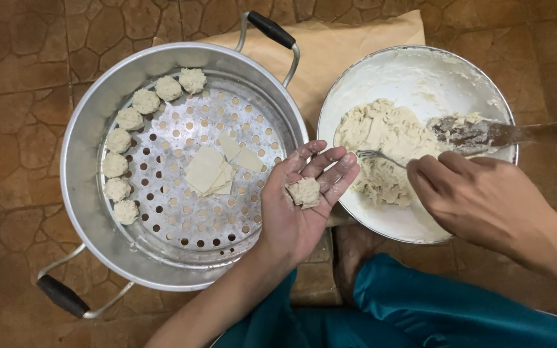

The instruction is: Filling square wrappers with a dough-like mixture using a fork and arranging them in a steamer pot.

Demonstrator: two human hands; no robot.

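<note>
My left hand (298,203) is palm up between the pot and the bowl, cupping a small filled dumpling (305,191) on its fingers. My right hand (478,196) grips a metal fork (375,155) whose tines dig into the pale filling paste (381,145) in a white bowl (420,71). A round metal steamer pot (182,161) sits at the left. Several shaped dumplings (128,145) line the left rim of its perforated tray. A small stack of square wrappers (211,171) lies in the tray's middle.
A wooden spatula (485,134) smeared with paste rests in the bowl, its handle sticking out right. Brown paper (330,48) lies under the pot and bowl. The pot has two black-gripped handles (269,29). My teal-clothed legs (420,309) are at the bottom, on a brown stone-pattern floor.
</note>
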